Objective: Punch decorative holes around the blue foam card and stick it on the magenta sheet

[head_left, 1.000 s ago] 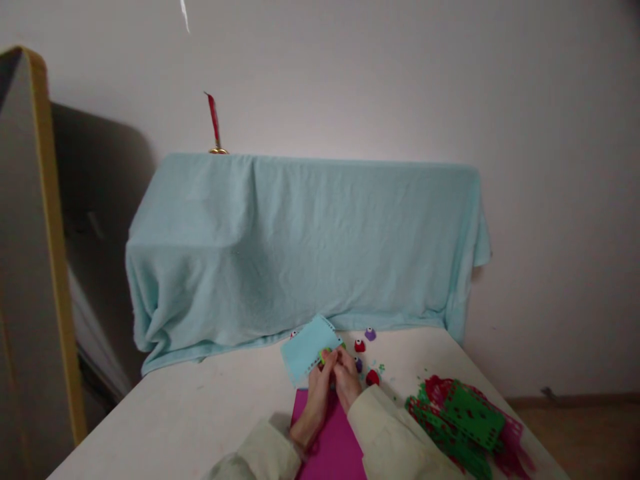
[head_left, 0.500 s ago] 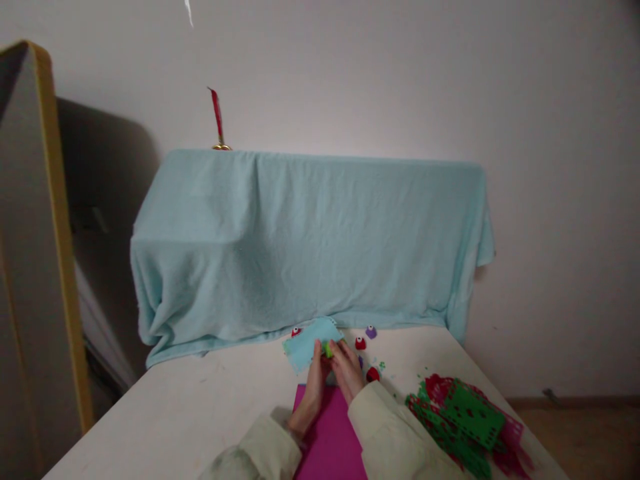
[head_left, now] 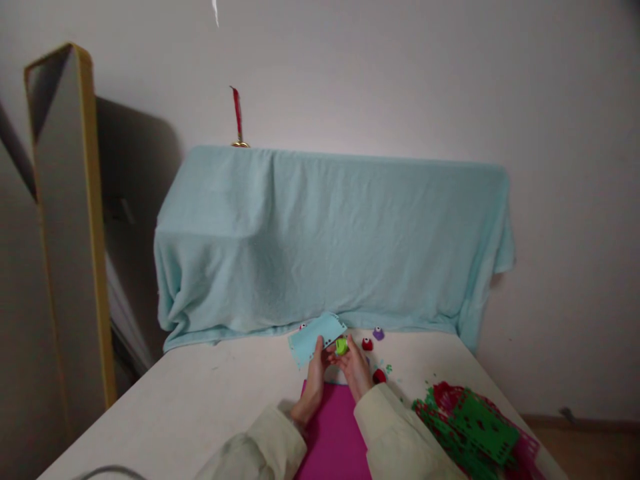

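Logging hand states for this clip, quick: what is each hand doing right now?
Left hand: closed on the light blue sheet, gripping its near edge.
Right hand: closed on the small green punch at the sheet's edge.

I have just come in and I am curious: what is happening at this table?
A person sits at a white table and holds a light blue sheet in the left hand and a small green punch at its edge with the right hand. A magenta sheet lies under the wrists. Small red and purple punches lie nearby, and punched green and red sheets are piled to the right.
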The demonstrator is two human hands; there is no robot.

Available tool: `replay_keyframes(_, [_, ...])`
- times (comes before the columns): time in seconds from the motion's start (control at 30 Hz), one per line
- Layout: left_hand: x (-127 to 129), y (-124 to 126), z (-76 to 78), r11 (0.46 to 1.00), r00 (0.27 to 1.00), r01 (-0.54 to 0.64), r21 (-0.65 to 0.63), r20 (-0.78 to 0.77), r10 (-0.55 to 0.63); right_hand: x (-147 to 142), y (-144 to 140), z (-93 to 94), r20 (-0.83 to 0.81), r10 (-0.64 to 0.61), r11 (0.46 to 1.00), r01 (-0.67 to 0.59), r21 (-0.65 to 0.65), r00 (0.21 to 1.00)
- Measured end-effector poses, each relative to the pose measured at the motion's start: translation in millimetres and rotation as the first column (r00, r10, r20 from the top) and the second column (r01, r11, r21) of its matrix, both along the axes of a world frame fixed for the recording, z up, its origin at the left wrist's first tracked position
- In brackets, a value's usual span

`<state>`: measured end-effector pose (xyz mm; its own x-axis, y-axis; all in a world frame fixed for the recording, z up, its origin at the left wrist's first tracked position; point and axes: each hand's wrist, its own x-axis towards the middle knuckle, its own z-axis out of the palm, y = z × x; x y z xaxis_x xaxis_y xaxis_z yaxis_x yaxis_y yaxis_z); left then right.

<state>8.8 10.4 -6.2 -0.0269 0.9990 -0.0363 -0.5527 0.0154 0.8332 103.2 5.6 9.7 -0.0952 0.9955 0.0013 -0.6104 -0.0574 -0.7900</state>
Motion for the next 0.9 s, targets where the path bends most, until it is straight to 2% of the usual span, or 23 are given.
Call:
replay_keyframes(0.1, [-1,-4,1.5,0.998,1.0,0.023,0.066,0.014,-0.024,5,3,-2.3,-0.07,0.032,0.997,-0.037,-0.066,0.997])
replay_keyframes(0.17, [-1,-7,3.3,0.997,1.0,0.025,0.067,0.007,-0.025,10,6,-4.1,-0.139,0.052,0.993,-0.066,-0.093,0.989])
replay_keyframes(0.37, [0,-15,13.3,0.995,0.997,0.068,0.08,-0.042,-0.065,21,11,-4.9,-0.254,0.092,0.987,-0.122,-0.103,0.963])
replay_keyframes(0.57, [1,-19,17.6,0.987,0.989,0.128,0.102,-0.082,-0.119,24,10,-0.9,-0.275,0.098,0.984,-0.134,-0.114,0.956])
replay_keyframes(0.9, [0,-13,9.6,0.991,0.993,0.1,0.084,-0.064,-0.095,24,12,-3.7,-0.255,0.14,0.975,-0.178,-0.134,0.957])
